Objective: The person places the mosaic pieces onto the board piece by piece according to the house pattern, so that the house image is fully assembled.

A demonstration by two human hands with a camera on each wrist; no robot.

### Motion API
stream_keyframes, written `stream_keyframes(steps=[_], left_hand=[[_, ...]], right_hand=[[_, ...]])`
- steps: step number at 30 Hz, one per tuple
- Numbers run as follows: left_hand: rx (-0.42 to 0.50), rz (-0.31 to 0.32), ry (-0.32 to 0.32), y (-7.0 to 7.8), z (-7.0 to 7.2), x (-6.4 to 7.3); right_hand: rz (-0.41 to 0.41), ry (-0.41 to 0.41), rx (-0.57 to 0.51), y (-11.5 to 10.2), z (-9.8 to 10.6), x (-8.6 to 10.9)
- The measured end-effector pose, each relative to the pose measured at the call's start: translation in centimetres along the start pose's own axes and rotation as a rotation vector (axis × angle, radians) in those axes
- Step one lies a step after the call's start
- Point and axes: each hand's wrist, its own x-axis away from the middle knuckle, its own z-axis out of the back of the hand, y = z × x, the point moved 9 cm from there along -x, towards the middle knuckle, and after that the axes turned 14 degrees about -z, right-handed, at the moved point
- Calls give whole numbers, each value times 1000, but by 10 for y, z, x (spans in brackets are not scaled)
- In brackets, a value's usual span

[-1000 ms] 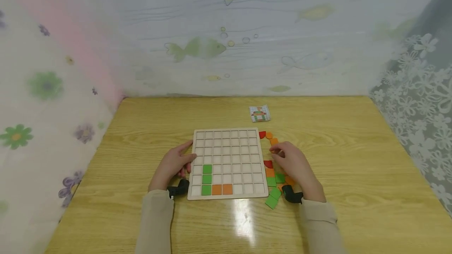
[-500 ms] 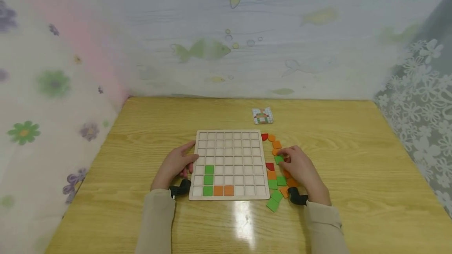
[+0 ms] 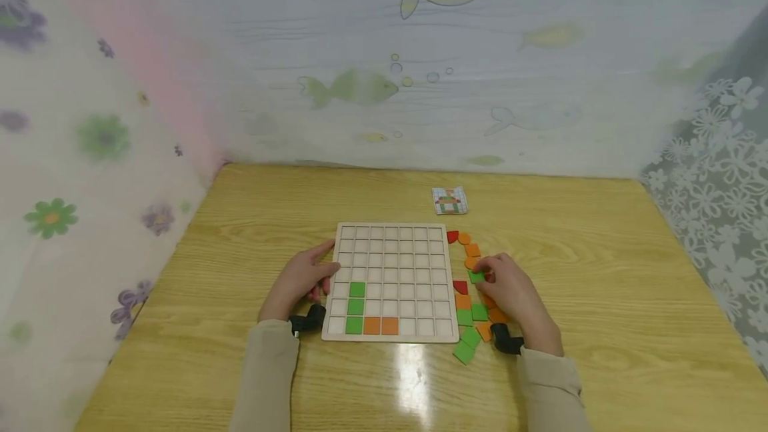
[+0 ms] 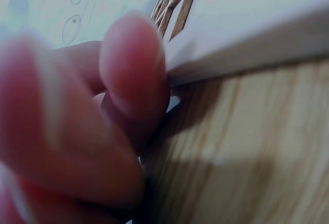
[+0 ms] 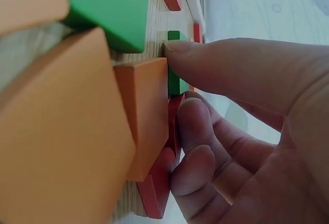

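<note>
A square wooden grid board [image 3: 393,252] lies flat on the table. Three green square tiles [image 3: 356,307] stand in a column at its lower left, with two orange square tiles [image 3: 381,326] beside the lowest one. My left hand [image 3: 300,277] holds the board's left edge, thumb on the rim and index finger stretched along the side. Right of the board, my right hand [image 3: 507,285] pinches a loose green tile [image 3: 476,277] between thumb and fingers. In the right wrist view the thumb tip lies on that green tile [image 5: 178,77], and red pieces [image 5: 158,183] sit under the curled fingers.
Loose green, orange and red pieces [image 3: 465,317] lie along the board's right side, some partly beneath the right hand. A small pattern card [image 3: 450,201] lies behind the board on the wooden table [image 3: 288,199]. Patterned curtains [image 3: 336,125] surround the table.
My right hand has moved from beside the orange pieces down to the green tile and now pinches it. The left hand stays at the board's edge. The head view has shifted slightly.
</note>
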Motion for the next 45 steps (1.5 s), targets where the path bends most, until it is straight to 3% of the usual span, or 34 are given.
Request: stream_keyframes(steps=[8,27,45], left_hand=[[-8,-30,-3,1,-1,-5],[-16,-9,0,-3,-2,0],[-4,-23,12,-3,-1,-1]], right_hand=[[13,9,3,0,3,0],[-20,-17,-15,4,-5,4],[-4,24,-70,1,0,1]])
